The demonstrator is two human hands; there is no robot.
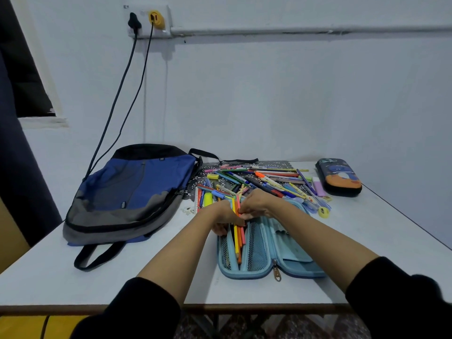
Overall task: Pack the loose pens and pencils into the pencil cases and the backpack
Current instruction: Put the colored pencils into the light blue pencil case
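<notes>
A light blue pencil case [266,255] lies unzipped and spread flat near the table's front edge. A bundle of coloured pencils [237,237] stands slanted in its left pocket, tips down. My left hand [223,220] and my right hand [256,204] both grip the upper ends of that bundle, fingers closed around it. Behind the hands, a heap of loose pens and pencils [264,182] covers a patterned mat. A blue and grey backpack [129,192] lies flat at the left. A dark pencil case [338,177] sits shut at the far right.
The white table [73,272] ends at a brown front edge. Two black cables [122,94] hang from a wall socket down behind the backpack. A yellow sharpener [323,211] and a purple eraser [319,187] lie by the heap's right side.
</notes>
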